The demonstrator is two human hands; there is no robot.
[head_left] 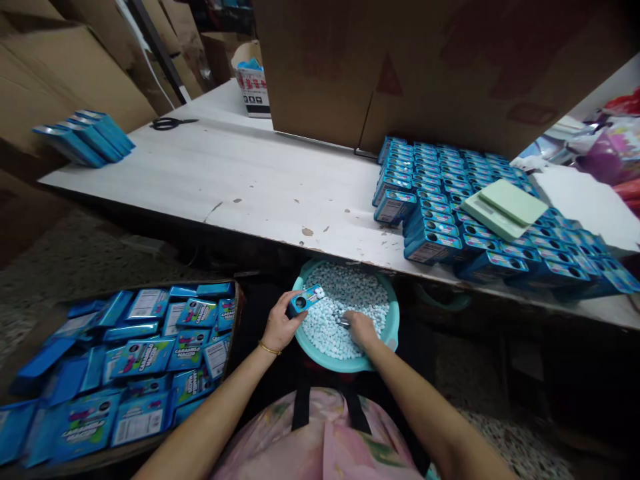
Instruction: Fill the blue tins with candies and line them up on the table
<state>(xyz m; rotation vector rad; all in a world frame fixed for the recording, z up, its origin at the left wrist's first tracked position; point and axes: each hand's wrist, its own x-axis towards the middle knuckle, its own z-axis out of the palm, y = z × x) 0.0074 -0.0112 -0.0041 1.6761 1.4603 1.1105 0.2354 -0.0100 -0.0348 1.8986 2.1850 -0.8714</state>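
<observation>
My left hand (277, 325) is closed around a small blue candy box (305, 300) and holds it over the left rim of a turquoise basin (394, 325). Small white candies (345, 287) fill the basin, and a couple of white pieces show at the box's far end. Inside the basin, my right hand (362, 329) grips a small metal scoop (344, 322) among the candies. Its fingers are partly hidden, and the scoop's full shape cannot be made out.
A carton (239, 293) of loose blue boxes stands at the left. On the white table (280, 180) are rows of upright blue boxes (433, 243), a pale green scale (505, 208) on top of them, scissors (170, 123), more boxes (90, 137) and a large cardboard box (425, 73).
</observation>
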